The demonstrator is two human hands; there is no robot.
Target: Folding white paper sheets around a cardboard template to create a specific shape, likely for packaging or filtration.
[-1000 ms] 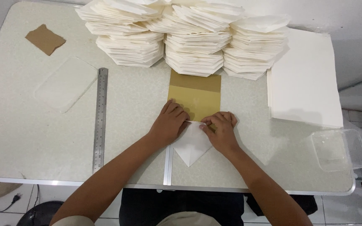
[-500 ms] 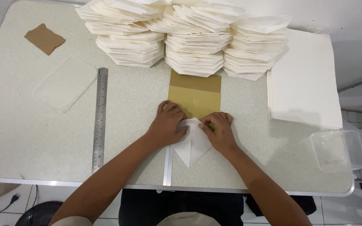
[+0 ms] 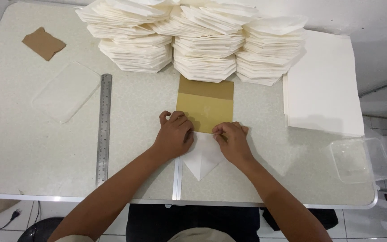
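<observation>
White paper, folded to a downward point point(image 3: 201, 159), is lying near the middle of the table's front edge, and a person is pressing it flat with both hands. The left hand point(image 3: 174, 134) is resting palm-down on the sheet's upper left part, fingers curled toward the mustard-brown card template point(image 3: 205, 104) just behind it, seemingly to stop the sheet sliding. The right hand point(image 3: 231, 141) is bearing down on the upper right part, thumb and forefinger meeting as if pinching a crease; whether they are actually gripping an edge cannot be told. The hands are sitting close together, nearly touching, both forearms reaching in from the front edge and converging on the fold.

Stacks of folded white paper point(image 3: 202, 40) are standing along the table's rear edge, likely kept within reach yet out of the working area. A pile of flat white sheets point(image 3: 323, 85) is lying at the right edge, a steel ruler point(image 3: 103, 130) toward the left, parallel to the side edge. A clear plastic lid point(image 3: 66, 92) and a torn brown card scrap point(image 3: 44, 43) are occupying the rear left corner, a clear plastic container point(image 3: 359, 159) the front right corner.
</observation>
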